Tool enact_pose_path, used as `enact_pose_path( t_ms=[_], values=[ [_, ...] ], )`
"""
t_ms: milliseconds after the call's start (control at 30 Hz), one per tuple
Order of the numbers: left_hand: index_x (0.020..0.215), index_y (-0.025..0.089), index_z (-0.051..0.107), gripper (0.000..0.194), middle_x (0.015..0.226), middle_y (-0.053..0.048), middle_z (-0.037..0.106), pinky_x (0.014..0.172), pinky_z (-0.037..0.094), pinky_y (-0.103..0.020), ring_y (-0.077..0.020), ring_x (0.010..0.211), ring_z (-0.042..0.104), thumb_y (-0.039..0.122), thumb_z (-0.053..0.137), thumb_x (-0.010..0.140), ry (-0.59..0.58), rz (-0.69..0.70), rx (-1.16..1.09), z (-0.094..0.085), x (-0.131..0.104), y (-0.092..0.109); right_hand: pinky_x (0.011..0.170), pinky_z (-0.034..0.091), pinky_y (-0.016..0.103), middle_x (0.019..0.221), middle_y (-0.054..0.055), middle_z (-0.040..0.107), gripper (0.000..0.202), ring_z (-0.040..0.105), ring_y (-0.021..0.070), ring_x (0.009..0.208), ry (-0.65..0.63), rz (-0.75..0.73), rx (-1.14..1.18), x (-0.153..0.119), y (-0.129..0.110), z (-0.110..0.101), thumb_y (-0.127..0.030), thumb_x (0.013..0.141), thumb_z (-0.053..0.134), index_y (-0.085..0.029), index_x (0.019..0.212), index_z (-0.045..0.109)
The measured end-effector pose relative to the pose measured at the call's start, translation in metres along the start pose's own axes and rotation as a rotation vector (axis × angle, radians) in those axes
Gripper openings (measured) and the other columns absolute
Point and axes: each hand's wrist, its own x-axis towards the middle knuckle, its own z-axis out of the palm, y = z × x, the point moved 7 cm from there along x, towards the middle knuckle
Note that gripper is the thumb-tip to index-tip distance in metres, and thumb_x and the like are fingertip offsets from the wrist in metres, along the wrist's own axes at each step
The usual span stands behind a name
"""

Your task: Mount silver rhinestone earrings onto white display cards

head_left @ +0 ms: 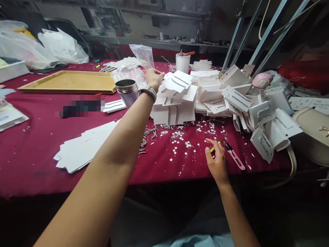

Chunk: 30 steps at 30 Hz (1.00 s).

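My left hand point(154, 79) reaches far forward, fingers bent together at the left edge of a pile of white jewellery cards point(177, 82). Its fingertips are beside the top cards; what they pinch is hidden. Dark beaded chains lie across several of the cards. Near the front of the table, my right hand point(217, 161) has its fingers curled around a thin yellow-green stick tool point(212, 149) with a dark tip. Just right of that hand lie pink-handled thread snips point(235, 156). Loose chains point(149, 135) sit below the card pile.
A purple steel cup point(128, 92) stands beside my left wrist. Blank white cards point(82, 147) lie left of my forearm, with a wooden tray point(69, 82) behind. More carded chains point(262, 113) heap up at right, near a beige bag point(312, 133). White paper dots litter the red cloth.
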Motion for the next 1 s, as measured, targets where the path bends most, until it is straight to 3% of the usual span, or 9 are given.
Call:
enact_pose_path(
  t_ms=[100,233,367,467,600,700,767,867,1000],
  values=[
    [0.099,0.008,0.053,0.035,0.093,-0.002,0.060,0.075,0.043,-0.027,-0.0076,0.081,0.050,0.040,0.043,0.091,0.061,-0.143,-0.011,-0.006,-0.009,-0.008,0.089,0.040,0.042,0.103,0.007,0.060,0.028,0.051,0.0214,0.099,-0.001,-0.004,-0.013,0.000,0.000,0.000,-0.027,0.082,0.042,-0.021,0.104,0.056],
    [0.096,0.005,0.059,0.052,0.104,-0.002,0.056,0.077,0.035,-0.027,-0.0072,0.087,0.042,0.053,0.043,0.086,0.155,-0.163,0.002,-0.034,-0.038,0.008,0.088,0.040,0.041,0.102,0.007,0.061,0.027,0.051,0.0214,0.098,-0.001,-0.010,-0.036,0.000,-0.001,-0.001,-0.028,0.081,0.042,-0.021,0.101,0.058],
    [0.087,0.011,0.065,0.043,0.098,-0.002,0.061,0.083,0.033,-0.033,-0.0117,0.085,0.042,0.051,0.051,0.082,0.246,-0.129,0.060,-0.063,-0.105,0.023,0.091,0.037,0.041,0.102,0.007,0.061,0.027,0.050,0.0216,0.100,-0.019,-0.024,-0.064,0.000,-0.002,0.001,-0.028,0.081,0.043,-0.021,0.100,0.060],
    [0.079,0.016,0.066,0.035,0.094,0.000,0.064,0.086,0.033,-0.042,-0.0146,0.083,0.046,0.046,0.048,0.085,0.262,-0.145,0.168,-0.082,-0.172,0.016,0.092,0.036,0.041,0.102,0.007,0.060,0.027,0.050,0.0214,0.101,-0.028,-0.057,-0.111,-0.001,-0.004,0.002,-0.028,0.080,0.044,-0.021,0.100,0.061],
    [0.086,0.016,0.061,0.037,0.102,-0.007,0.060,0.086,0.035,-0.055,-0.0284,0.096,0.049,0.044,0.038,0.087,0.200,-0.425,0.367,-0.101,-0.254,-0.028,0.091,0.036,0.042,0.100,0.007,0.061,0.026,0.051,0.0212,0.098,-0.014,-0.108,-0.179,-0.001,-0.006,0.003,-0.028,0.081,0.044,-0.021,0.099,0.061],
    [0.114,0.017,0.046,0.045,0.117,-0.011,0.048,0.084,0.039,-0.055,-0.0357,0.106,0.044,0.047,0.046,0.080,0.096,-0.628,0.345,-0.102,-0.296,-0.069,0.091,0.036,0.043,0.099,0.007,0.061,0.025,0.052,0.0214,0.098,-0.022,-0.131,-0.195,-0.002,-0.007,0.004,-0.027,0.081,0.045,-0.021,0.099,0.061],
    [0.114,0.017,0.045,0.048,0.113,-0.011,0.050,0.085,0.041,-0.049,-0.0331,0.107,0.044,0.052,0.042,0.082,-0.034,-0.653,0.308,-0.091,-0.310,-0.091,0.090,0.037,0.043,0.099,0.007,0.061,0.024,0.052,0.0217,0.097,-0.023,-0.136,-0.206,-0.002,-0.008,0.004,-0.027,0.081,0.045,-0.022,0.098,0.061],
    [0.104,0.016,0.052,0.057,0.100,-0.010,0.056,0.073,0.043,-0.044,-0.0301,0.091,0.050,0.064,0.046,0.075,-0.218,-0.634,0.245,-0.069,-0.323,-0.114,0.090,0.037,0.043,0.099,0.007,0.061,0.025,0.051,0.0220,0.098,-0.017,-0.134,-0.222,-0.003,-0.007,0.004,-0.027,0.081,0.046,-0.021,0.099,0.061],
    [0.105,0.023,0.051,0.057,0.098,-0.008,0.054,0.070,0.040,-0.043,-0.0322,0.092,0.046,0.068,0.048,0.071,-0.246,-0.609,0.244,-0.055,-0.334,-0.130,0.090,0.037,0.042,0.099,0.008,0.061,0.025,0.051,0.0219,0.099,-0.004,-0.134,-0.223,-0.003,-0.006,0.003,-0.027,0.081,0.045,-0.020,0.099,0.061]
  ],
)
